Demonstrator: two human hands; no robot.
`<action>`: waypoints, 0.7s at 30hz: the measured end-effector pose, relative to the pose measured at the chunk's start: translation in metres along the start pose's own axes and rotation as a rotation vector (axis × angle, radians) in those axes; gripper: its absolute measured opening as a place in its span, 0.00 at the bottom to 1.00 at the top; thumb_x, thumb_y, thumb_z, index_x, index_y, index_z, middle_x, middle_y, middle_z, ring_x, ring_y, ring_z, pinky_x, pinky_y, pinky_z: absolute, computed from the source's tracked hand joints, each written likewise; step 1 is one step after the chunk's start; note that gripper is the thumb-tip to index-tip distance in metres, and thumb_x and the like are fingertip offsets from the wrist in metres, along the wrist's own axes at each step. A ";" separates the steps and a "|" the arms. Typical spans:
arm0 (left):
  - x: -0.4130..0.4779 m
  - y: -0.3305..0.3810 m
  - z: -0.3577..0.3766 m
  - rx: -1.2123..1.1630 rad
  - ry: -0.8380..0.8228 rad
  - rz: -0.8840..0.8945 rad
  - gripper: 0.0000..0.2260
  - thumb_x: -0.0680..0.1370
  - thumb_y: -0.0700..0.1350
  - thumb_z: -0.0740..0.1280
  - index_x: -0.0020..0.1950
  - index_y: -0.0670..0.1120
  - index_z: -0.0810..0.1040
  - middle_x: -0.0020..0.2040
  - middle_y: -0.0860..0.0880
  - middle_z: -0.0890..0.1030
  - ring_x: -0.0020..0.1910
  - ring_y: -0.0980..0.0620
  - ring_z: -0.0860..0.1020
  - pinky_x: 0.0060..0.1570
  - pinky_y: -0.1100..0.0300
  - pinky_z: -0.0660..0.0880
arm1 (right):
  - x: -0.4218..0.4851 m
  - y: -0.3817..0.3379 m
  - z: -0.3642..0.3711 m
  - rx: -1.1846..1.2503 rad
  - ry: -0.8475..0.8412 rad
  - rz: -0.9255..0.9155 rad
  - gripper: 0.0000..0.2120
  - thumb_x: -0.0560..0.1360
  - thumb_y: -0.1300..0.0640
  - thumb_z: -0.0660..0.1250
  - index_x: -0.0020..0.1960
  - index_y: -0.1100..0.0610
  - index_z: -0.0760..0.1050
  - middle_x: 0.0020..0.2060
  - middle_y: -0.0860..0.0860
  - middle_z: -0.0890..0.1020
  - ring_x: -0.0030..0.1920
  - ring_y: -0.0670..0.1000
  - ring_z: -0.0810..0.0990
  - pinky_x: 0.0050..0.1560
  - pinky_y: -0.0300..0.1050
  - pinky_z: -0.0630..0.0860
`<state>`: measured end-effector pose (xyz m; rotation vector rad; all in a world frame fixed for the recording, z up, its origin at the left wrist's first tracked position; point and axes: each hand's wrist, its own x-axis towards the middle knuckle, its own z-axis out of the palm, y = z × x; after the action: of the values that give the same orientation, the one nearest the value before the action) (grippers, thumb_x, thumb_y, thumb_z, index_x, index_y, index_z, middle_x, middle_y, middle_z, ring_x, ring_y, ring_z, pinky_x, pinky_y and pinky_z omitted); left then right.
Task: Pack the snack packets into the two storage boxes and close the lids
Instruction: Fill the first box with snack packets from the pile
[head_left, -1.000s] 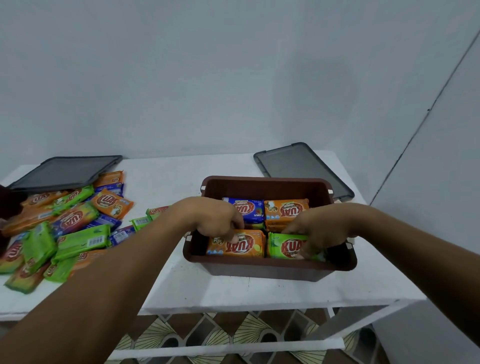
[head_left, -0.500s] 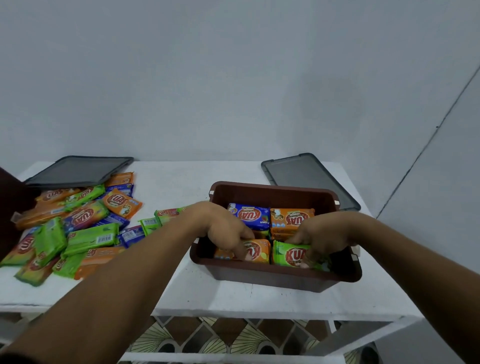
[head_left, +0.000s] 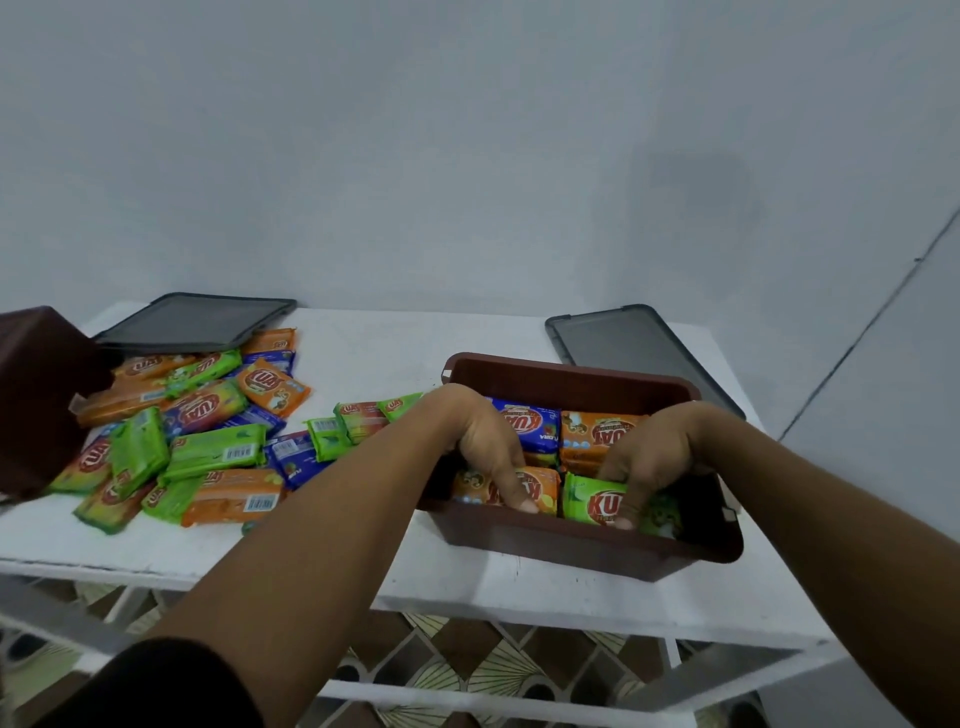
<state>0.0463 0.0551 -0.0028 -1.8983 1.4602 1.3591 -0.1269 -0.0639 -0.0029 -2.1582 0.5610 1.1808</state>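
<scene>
A brown storage box (head_left: 582, 545) stands on the white table (head_left: 519, 587) at the right, holding several snack packets. Both hands reach into it. My left hand (head_left: 483, 441) presses its fingers on an orange packet (head_left: 543, 486) at the box's near side. My right hand (head_left: 649, 457) has its fingers curled on a green packet (head_left: 595, 501) beside it. A blue packet (head_left: 535, 423) and another orange packet (head_left: 597, 431) lie behind them. A second brown box (head_left: 36, 395) sits at the left edge, partly cut off. Two dark lids lie at the back: a left lid (head_left: 192, 322) and a right lid (head_left: 628, 343).
A loose pile of green, orange and blue packets (head_left: 197, 436) covers the table's left half. The grey wall rises directly behind the table. The table's front edge runs just below the box, with white rails and a patterned floor (head_left: 493, 670) underneath.
The view has shifted, so the box and pile sit further right and lower. Both hands stay in the box, with the fingers pushed further down onto the front packets.
</scene>
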 end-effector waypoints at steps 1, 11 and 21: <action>-0.001 0.000 0.000 0.003 0.007 0.004 0.26 0.77 0.61 0.70 0.70 0.48 0.75 0.65 0.47 0.78 0.64 0.47 0.76 0.69 0.46 0.72 | 0.000 0.001 0.000 0.004 -0.002 -0.003 0.23 0.75 0.49 0.73 0.65 0.58 0.76 0.61 0.56 0.81 0.61 0.56 0.80 0.66 0.55 0.75; -0.005 -0.001 0.005 -0.011 0.060 0.066 0.25 0.79 0.59 0.69 0.72 0.49 0.73 0.67 0.47 0.77 0.65 0.47 0.75 0.69 0.48 0.73 | -0.005 -0.004 0.000 -0.045 0.009 0.005 0.24 0.75 0.49 0.72 0.68 0.55 0.74 0.61 0.53 0.80 0.61 0.54 0.79 0.64 0.49 0.76; -0.076 -0.041 -0.011 -0.347 0.611 0.539 0.08 0.78 0.43 0.74 0.55 0.41 0.83 0.48 0.45 0.87 0.45 0.54 0.84 0.50 0.59 0.80 | -0.055 -0.063 -0.029 0.008 0.344 -0.173 0.13 0.72 0.51 0.76 0.56 0.47 0.81 0.46 0.46 0.86 0.46 0.46 0.84 0.50 0.42 0.80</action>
<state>0.0889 0.1014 0.0570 -2.3925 2.2857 1.3779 -0.0992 -0.0340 0.0759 -2.3660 0.5078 0.7186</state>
